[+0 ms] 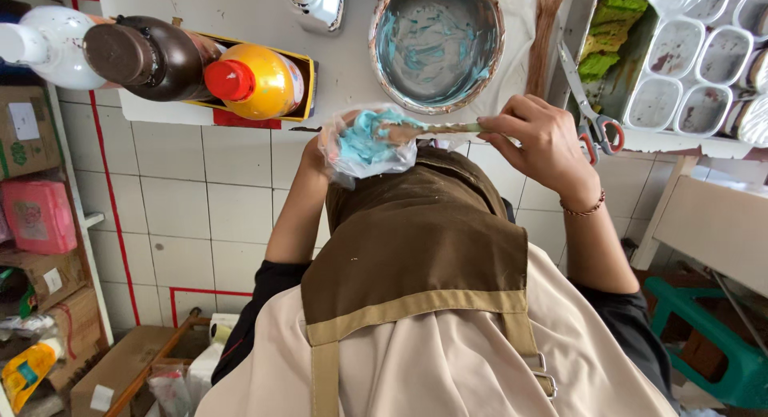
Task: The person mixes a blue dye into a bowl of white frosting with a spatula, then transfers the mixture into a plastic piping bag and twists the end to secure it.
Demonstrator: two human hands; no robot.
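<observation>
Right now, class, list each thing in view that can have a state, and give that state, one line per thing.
Left hand: gripping a clear bag.
Clear bag: open, part-filled with blue cream.
Right hand: fingers pinching a spatula.
Spatula: tip inside the bag, smeared.
Metal bowl: nearly scraped out, blue smears left.
Yellow bottle: red cap on.
Scissors: closed, lying on the tray edge.

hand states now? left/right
Left hand: closed around clear plastic bag of blue cream.
Right hand: fingers pinching smeared spatula handle.
</observation>
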